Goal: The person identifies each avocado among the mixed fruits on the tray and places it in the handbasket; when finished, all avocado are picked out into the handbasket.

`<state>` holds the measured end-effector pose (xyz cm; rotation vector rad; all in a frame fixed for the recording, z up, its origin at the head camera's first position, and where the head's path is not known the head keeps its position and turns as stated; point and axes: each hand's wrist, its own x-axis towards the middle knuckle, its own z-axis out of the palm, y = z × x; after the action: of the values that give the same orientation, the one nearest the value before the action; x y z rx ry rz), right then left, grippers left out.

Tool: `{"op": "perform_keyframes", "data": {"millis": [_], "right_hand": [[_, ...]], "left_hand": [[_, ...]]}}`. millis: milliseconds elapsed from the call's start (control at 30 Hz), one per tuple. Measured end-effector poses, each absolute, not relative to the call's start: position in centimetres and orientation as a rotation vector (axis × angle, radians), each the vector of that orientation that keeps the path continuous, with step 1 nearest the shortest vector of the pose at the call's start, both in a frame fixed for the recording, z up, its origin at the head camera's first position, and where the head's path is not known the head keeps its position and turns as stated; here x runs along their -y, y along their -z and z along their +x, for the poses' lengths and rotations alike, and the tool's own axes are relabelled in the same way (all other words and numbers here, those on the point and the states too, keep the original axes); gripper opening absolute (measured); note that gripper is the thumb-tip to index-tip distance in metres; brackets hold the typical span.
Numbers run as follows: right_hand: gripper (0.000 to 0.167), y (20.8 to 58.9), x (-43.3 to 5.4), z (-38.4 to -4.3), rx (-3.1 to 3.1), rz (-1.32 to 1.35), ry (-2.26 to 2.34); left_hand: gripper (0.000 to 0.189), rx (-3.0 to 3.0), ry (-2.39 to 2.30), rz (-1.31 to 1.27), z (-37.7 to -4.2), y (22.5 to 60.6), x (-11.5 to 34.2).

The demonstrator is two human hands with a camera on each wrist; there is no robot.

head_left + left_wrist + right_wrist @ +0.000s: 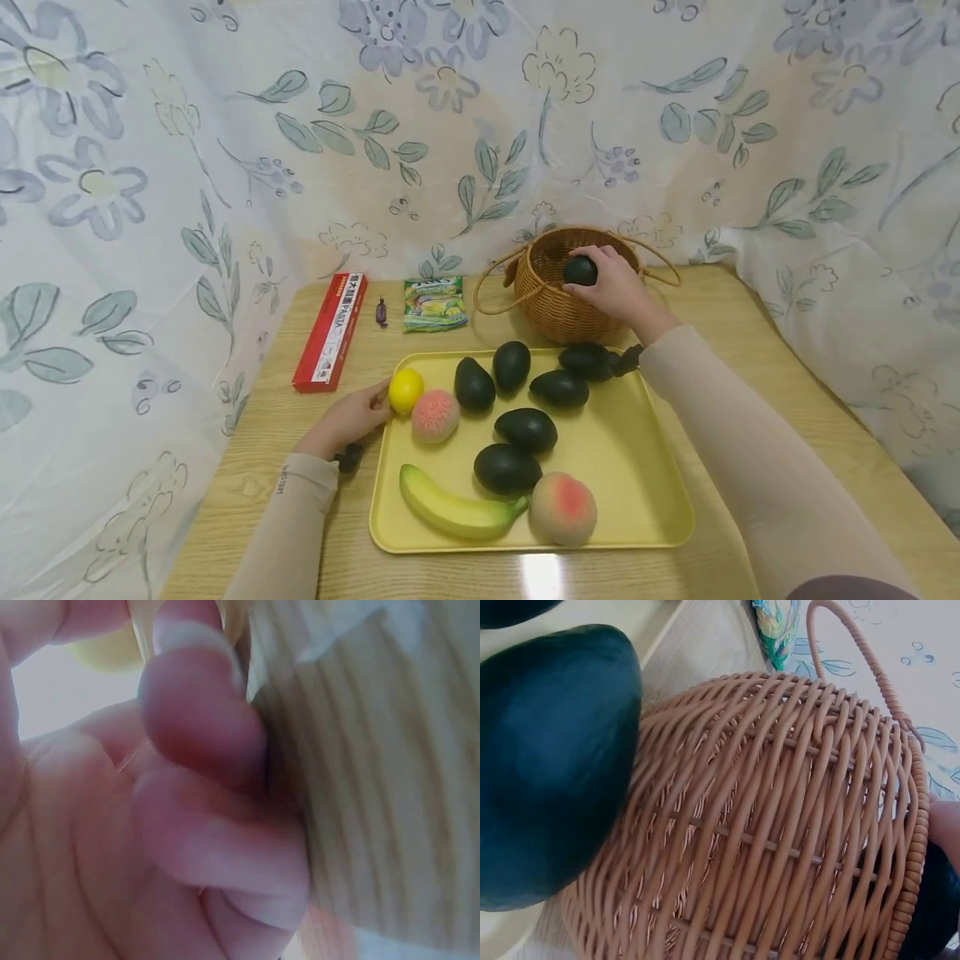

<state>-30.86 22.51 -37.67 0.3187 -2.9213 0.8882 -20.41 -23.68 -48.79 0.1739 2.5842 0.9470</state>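
My right hand (613,282) grips a dark avocado (580,271) at the mouth of the wicker basket (570,315). The right wrist view shows the basket's woven side (765,832), with part of that avocado (934,900) beyond its rim. At the left rim of the yellow tray (660,467), my left hand (362,415) pinches a yellow lemon (406,390) between thumb and fingers. Its lower fingers (225,832) are curled close to the wooden surface in the left wrist view. A pink peach (435,416) lies right beside the lemon.
Several avocados (526,430), a banana (457,510) and a second peach (564,508) lie on the tray. Behind it on the table are a red pasta box (330,333), a small wrapped candy (381,312) and a green packet (435,305). A floral curtain (450,167) hangs behind.
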Motion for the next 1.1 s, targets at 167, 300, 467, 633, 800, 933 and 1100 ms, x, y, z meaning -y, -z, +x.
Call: {"op": "perform_keyframes", "data": {"millis": [167,300,467,633,800,933,1100], "right_hand": [[0.061,37.9,-22.7,-31.0,2.967,0.291,-0.862],[0.054,37.9,-22.9,-30.9,2.969,0.283,-0.844],[0.046,37.5,-22.1,-29.7,2.904,0.321,-0.813],[0.044,37.3,-20.4,-27.4,2.848,0.476,-0.708],[0.04,38.0,-19.5,-24.9,2.8,0.608,-0.694],[0.034,39.2,-19.4,-23.1,2.73,0.668,-0.694],[0.031,41.0,-19.3,-21.2,2.709,0.738,-0.702]], "left_hand": [[0.07,-2.585,-0.948,0.179,-20.3,49.0,23.3],[0.071,-2.584,-0.956,0.19,-20.1,49.1,23.0],[0.071,-2.581,-0.95,0.199,-20.2,49.1,23.1],[0.07,-2.585,-0.929,0.202,-20.4,48.9,23.3],[0.071,-2.598,-0.907,0.219,-20.5,48.8,23.3],[0.071,-2.606,-0.899,0.215,-20.5,48.7,23.4],[0.071,-2.602,-0.925,0.199,-20.4,48.7,23.6]]}}
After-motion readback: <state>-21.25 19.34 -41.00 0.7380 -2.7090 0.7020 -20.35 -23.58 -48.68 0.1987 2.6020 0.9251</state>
